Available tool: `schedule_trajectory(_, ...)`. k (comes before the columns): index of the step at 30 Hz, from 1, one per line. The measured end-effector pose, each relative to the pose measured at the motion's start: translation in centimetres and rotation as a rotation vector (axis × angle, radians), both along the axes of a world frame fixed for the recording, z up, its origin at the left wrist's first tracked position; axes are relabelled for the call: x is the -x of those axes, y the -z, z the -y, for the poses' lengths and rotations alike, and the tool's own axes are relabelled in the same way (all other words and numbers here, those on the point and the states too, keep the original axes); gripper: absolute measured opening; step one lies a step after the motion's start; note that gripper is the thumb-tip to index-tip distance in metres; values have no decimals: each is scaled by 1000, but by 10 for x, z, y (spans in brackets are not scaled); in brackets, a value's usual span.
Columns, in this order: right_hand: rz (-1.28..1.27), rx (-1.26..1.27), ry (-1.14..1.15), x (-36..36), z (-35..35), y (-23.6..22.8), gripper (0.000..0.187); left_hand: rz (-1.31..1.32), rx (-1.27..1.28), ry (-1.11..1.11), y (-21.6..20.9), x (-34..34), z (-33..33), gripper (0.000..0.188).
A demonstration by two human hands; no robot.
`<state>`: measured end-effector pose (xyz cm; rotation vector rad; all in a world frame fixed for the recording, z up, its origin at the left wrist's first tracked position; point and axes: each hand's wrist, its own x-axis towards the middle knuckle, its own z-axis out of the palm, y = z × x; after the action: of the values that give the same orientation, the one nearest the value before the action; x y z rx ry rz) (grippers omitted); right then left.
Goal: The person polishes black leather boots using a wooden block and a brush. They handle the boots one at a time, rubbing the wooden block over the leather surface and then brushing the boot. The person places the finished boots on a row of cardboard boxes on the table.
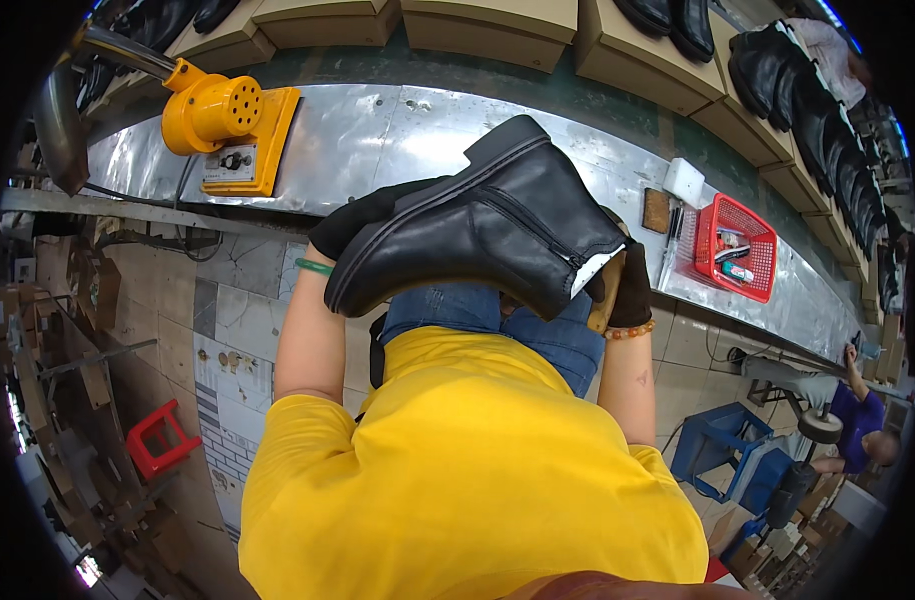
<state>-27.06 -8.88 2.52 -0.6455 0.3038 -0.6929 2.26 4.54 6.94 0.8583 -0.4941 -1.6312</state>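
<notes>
A black leather ankle boot (468, 235) is held on its side in front of my body, its sole turned up and away and its toe to the left. My left hand (363, 222), in a black glove, is closed on it along the sole, mostly behind the boot. A side zip runs toward the shaft opening, where a bit of white shows. Beside that opening is my right hand (634, 288), dark-gloved and closed around a tan, curved piece (603, 297) whose kind I cannot make out. The boot hides part of its fingers.
Beyond the boot runs a metal-topped bench (363, 125). On it stand a yellow machine (218, 115) at left and a red basket (713, 235) of small items at right. Cardboard boxes (493, 30) and black shoes (803, 85) line the back. A person (858, 425) is far right.
</notes>
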Motion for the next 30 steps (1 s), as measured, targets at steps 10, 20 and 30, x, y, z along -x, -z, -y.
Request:
schedule_trajectory(10, -254, -138, 204, -2, -11, 22, 32, -127, 211, -384, 46, -22, 11, 121)
schedule_trajectory(20, -227, -327, 176, 10, -13, 28, 39, 426, 386, -466, 83, -18, 37, 66)
schedule_trajectory(30, -667, 342, -62, 27, -7, 24, 35, 515, 462, -709, -8, -15, 68, 43)
